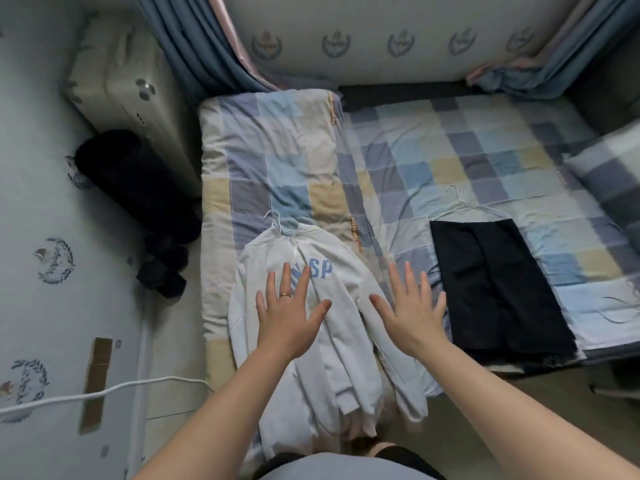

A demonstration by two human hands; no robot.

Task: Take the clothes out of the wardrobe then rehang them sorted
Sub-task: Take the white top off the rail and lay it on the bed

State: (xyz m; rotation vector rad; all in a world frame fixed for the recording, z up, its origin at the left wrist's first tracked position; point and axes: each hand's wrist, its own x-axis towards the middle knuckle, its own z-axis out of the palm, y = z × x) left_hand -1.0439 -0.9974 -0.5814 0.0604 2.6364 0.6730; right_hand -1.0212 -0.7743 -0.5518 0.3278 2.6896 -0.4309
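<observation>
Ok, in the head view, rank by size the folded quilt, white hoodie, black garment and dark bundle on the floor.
1. folded quilt and white hoodie: look alike, hoodie nearer the camera, so unranked
2. black garment
3. dark bundle

Spread hands, left [289,311] and right [414,308], over white hoodie [332,341], black garment [495,292] beside, checked bed [433,157]

Small bedroom in dim, cool light, seen through my head camera.
A bed [485,140] in blue, grey and yellow checks fills the corner; blue-grey curtains [187,46] hang at its far side, against emblem-printed wallpaper [381,19].
</observation>
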